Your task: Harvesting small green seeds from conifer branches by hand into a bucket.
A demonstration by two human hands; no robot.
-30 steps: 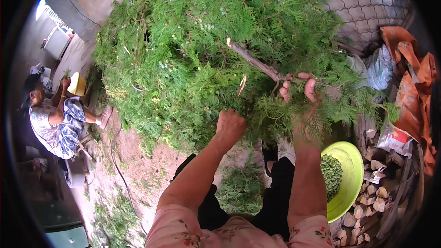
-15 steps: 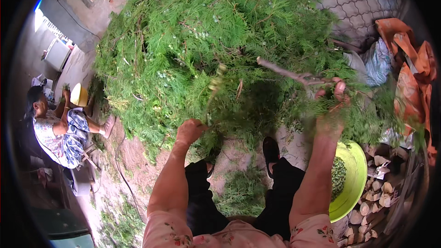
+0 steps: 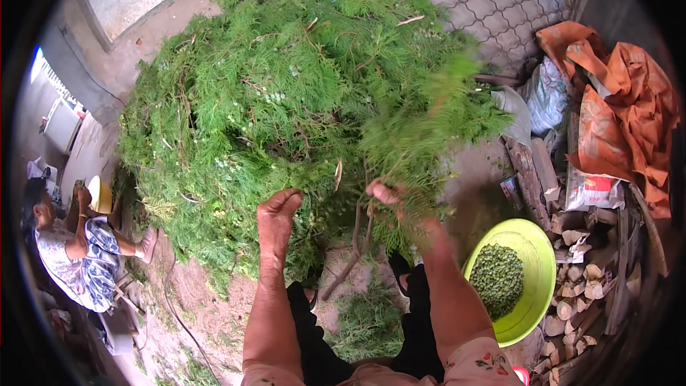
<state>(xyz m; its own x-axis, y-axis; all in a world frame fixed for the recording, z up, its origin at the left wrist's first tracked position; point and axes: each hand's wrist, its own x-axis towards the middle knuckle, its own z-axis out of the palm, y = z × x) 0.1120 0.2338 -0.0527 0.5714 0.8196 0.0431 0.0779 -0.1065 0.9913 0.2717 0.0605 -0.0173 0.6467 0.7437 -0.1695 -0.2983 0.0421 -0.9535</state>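
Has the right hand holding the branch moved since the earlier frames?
Yes. The right hand with its branch has swung down and leftwards, away from the orange cloth.

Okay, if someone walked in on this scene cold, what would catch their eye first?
A huge heap of feathery green conifer branches fills the upper middle. Below it, the right hand grips a leafy branch beside the left hand. At lower right sits a bright lime-green plastic basin holding small green bits.
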